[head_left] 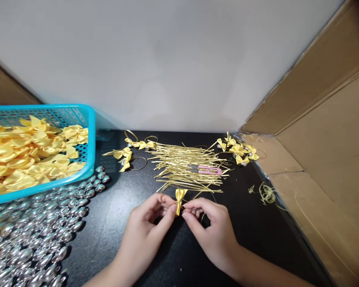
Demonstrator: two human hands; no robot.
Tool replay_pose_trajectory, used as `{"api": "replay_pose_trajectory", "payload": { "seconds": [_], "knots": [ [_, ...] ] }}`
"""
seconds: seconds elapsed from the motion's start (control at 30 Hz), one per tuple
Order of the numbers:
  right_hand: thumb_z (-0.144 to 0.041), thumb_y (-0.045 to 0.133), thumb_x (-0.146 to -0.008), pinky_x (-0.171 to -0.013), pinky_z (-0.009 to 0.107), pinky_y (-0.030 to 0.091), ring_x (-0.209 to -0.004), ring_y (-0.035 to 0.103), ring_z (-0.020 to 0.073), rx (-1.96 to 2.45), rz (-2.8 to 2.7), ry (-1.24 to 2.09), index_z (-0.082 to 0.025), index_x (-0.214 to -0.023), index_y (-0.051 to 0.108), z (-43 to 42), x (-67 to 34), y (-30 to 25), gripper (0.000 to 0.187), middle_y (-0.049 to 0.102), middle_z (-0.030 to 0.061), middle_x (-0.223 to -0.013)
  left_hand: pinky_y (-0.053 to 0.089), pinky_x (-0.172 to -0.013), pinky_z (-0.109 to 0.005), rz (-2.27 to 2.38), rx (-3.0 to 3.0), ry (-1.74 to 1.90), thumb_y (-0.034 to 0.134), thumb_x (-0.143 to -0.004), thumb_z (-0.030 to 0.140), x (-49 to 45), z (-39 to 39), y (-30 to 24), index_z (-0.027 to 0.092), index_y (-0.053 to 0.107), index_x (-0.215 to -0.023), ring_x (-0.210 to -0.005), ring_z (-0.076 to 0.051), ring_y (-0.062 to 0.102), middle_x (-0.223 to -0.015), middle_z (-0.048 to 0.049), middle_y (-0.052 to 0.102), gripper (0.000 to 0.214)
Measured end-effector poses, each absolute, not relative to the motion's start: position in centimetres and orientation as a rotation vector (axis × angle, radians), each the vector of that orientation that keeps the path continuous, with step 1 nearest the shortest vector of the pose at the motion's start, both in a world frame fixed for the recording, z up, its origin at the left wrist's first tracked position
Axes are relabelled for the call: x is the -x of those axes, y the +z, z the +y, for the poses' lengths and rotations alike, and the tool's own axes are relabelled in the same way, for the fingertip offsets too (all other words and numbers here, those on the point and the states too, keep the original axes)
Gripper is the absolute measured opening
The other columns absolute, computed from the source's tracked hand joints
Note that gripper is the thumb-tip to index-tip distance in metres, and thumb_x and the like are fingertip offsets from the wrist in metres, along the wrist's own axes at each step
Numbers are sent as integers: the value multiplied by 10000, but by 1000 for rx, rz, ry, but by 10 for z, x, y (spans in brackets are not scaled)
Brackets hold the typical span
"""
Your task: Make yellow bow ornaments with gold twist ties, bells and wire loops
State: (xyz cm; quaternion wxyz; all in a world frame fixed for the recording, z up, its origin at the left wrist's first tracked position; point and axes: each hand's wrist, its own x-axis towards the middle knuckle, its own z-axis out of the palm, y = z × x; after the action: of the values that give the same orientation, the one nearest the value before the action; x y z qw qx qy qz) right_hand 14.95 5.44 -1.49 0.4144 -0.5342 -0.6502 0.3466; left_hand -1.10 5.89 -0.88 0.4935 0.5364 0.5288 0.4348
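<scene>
A small yellow ribbon bow (180, 196) stands upright between my hands, low over the black table. My left hand (154, 221) pinches its left side between thumb and fingers. Close on the right, my right hand (208, 223) has its thumb and fingertips pressed together on a thin gold cord, a strand of which shows by the fingers. Whatever else lies inside the curled fingers is hidden. Just beyond my hands lies a spread of cut gold cords (179, 167), with pink-handled thread snips (209, 170) on top.
A blue basket (91, 139) full of yellow bows stands at left, with many silver beads (48, 223) before it. Bows with beads and loops lie in a left group (124, 154) and a right pile (239, 151). Tangled thread (267, 194) sits near the cardboard wall (326, 131).
</scene>
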Motion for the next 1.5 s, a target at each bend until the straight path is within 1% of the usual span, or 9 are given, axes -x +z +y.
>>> {"api": "replay_pose_trajectory", "payload": {
  "seconds": [0.17, 0.43, 0.6, 0.77, 0.93, 1.03, 1.2, 1.37, 1.5],
  "knots": [
    [-97, 641, -784, -644, 215, 519, -656, 678, 141, 1285, -1662, 823, -177, -765, 707, 57, -152, -14, 106, 725, 18, -720, 474, -531, -182, 1289, -1276, 1025, 636, -803, 236, 10, 59, -9, 183, 670, -735, -566, -112, 596, -654, 16, 687, 92],
    [-83, 662, -777, -628, 202, 514, -641, 673, 134, 1267, -1617, 857, -185, -740, 705, 57, -150, -15, 116, 721, 2, -692, 475, -559, -206, 1244, -1334, 972, 619, -814, 246, 12, 57, -12, 185, 679, -721, -598, -130, 598, -657, 8, 680, 127],
    [-103, 688, -771, -646, 227, 519, -655, 679, 142, 1236, -1633, 819, -207, -768, 700, 58, -153, -10, 105, 734, -8, -715, 462, -547, -217, 1262, -1361, 955, 605, -823, 267, 12, 60, -9, 182, 654, -714, -581, -131, 567, -631, 12, 641, 147],
    [-76, 610, -796, -813, 337, 487, -877, 627, 187, 1212, -1668, 558, -221, -860, 660, 63, -163, 2, 166, 699, 26, -893, 482, -557, -225, 1273, -1248, 996, 585, -839, 277, 11, 62, -4, 189, 601, -766, -589, -136, 605, -638, 15, 637, 115],
    [-88, 638, -770, -736, 343, 451, -806, 543, 189, 1233, -1798, 386, -209, -797, 673, 66, -165, 11, 129, 606, 31, -813, 474, -564, -216, 1218, -1364, 985, 567, -861, 240, 12, 57, -11, 199, 567, -788, -609, -121, 581, -692, 16, 618, 83],
    [-112, 664, -768, -773, 366, 448, -859, 527, 209, 1248, -1902, 415, -212, -828, 702, 65, -161, 11, 123, 590, 46, -867, 470, -567, -215, 1190, -1460, 971, 549, -873, 222, 12, 55, -15, 210, 516, -796, -609, -116, 560, -700, 27, 586, 84],
    [-138, 647, -795, -946, 470, 390, -1088, 471, 279, 1313, -2010, 502, -227, -953, 694, 63, -160, 7, 188, 542, 90, -1140, 450, -567, -225, 1162, -1675, 883, 509, -884, 195, 12, 53, -18, 214, 479, -783, -593, -118, 538, -677, 35, 563, 108],
    [-120, 652, -780, -1002, 487, 360, -1167, 445, 293, 1358, -1967, 737, -227, -749, 673, 66, -162, 7, 114, 520, 73, -1200, 447, -566, -233, 1164, -1723, 846, 502, -886, 202, 11, 54, -15, 210, 497, -776, -591, -124, 537, -670, 30, 563, 111],
    [-129, 623, -811, -980, 451, 381, -1146, 474, 271, 1327, -1890, 805, -222, -743, 658, 65, -160, 7, 121, 539, 71, -1155, 509, -623, -247, 1138, -1489, 899, 553, -871, 228, 9, 57, -9, 204, 539, -864, -671, -142, 614, -773, -2, 635, 29]
  ]
}}
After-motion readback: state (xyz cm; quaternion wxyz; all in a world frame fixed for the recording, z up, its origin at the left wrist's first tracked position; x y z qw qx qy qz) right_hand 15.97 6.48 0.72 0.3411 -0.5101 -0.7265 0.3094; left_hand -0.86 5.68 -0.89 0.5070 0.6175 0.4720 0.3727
